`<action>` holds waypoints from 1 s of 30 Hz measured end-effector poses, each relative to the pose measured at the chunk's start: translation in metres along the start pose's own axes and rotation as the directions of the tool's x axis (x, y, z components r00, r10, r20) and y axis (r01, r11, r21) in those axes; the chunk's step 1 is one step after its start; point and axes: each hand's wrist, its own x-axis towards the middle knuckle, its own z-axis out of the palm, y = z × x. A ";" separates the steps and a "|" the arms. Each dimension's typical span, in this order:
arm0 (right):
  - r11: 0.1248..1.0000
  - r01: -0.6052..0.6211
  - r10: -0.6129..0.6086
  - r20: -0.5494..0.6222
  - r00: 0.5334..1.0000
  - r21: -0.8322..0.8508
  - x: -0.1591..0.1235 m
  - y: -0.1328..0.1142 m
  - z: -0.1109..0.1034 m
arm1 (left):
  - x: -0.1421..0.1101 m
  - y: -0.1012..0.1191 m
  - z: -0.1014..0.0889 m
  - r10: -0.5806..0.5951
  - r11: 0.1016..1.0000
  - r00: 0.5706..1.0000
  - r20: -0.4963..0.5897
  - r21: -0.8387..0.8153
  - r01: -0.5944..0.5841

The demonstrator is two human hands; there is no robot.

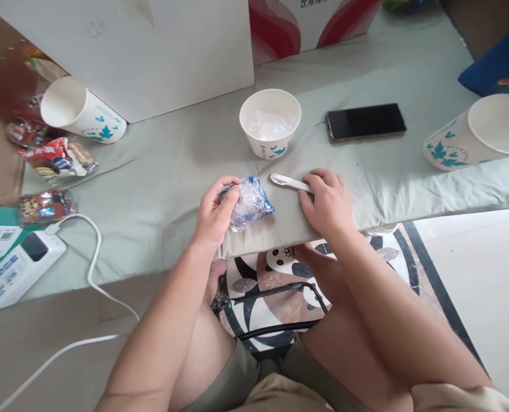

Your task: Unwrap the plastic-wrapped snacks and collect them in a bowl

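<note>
My left hand (217,209) is closed on a blue packet (266,205) with crinkled see-through wrapping (246,203), resting near the table's front edge. What the packet contains cannot be made out. To its right, my right hand (326,199) has its fingers closed over one end of a slim white utility knife (289,182), which lies on the cloth and points left toward the packet. Just beyond both hands stands a white paper cup (269,149) with blue leaf prints, upright, with crumpled see-through plastic (270,124) inside it.
A black phone (366,122) lies at right, near a tilted paper cup (452,143). Another paper cup (94,120) leans at left beside snack packets (59,158). A white power bank (23,266) trails a white cable (95,252). A large white box (173,51) stands behind.
</note>
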 end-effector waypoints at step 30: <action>0.255 -0.460 0.265 0.396 0.879 0.850 -0.012 -0.056 -0.013 | -0.015 0.010 -0.018 -0.036 0.988 0.892 0.451 0.150 -0.036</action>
